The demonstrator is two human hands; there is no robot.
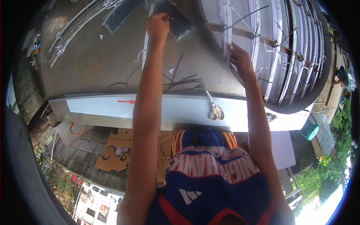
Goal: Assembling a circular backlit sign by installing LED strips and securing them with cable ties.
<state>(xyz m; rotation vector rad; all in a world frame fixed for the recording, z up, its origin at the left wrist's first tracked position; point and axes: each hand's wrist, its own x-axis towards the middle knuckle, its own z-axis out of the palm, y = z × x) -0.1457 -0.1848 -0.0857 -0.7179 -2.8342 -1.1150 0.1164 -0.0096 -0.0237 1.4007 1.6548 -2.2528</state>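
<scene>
At the far left corner of the table (82,71), a bundle of white wires and thin strips (80,24) lies slantwise. Next along the far edge come clear-and-dark plastic bags (122,17) and a loose LED strip (146,47) pointing toward the near edge. Over that strip, the left hand (158,25) has its fingers curled in. Black cable ties (185,81) lie scattered nearer the table's middle. Along the near edge runs a long white panel (183,108), bearing cream-handled scissors (215,110), blades pointing away. To their right, the right hand (241,58) rests its fingertips against the leftmost mounted LED strip (229,24), inside a dark-rimmed curved frame (287,110) filling the table's right side. Whether either hand truly grips its strip, I cannot tell.
</scene>
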